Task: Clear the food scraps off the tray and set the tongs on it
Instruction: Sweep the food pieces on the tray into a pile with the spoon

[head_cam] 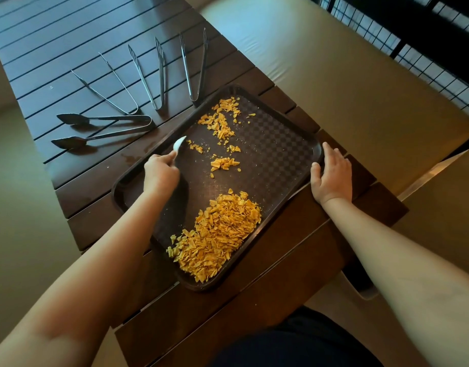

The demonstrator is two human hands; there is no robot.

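Note:
A dark brown tray (281, 154) lies on the slatted wooden table. A big heap of orange food scraps (220, 237) covers its near corner, with smaller scatters at the middle (224, 163) and the far corner (222, 120). My left hand (160, 173) is over the tray's left side, shut on a small white scraper (179, 145) that points up and away. My right hand (331, 176) grips the tray's right rim. Several metal tongs lie on the table beyond the tray, among them a dark-tipped pair (101, 129) and three slimmer pairs (159, 72).
The dark slatted table (56, 35) stretches away to the upper left. A tan cushioned bench (334, 62) runs along its right side, with a black wire grid (440, 30) behind it. The table's near edge is just below the tray.

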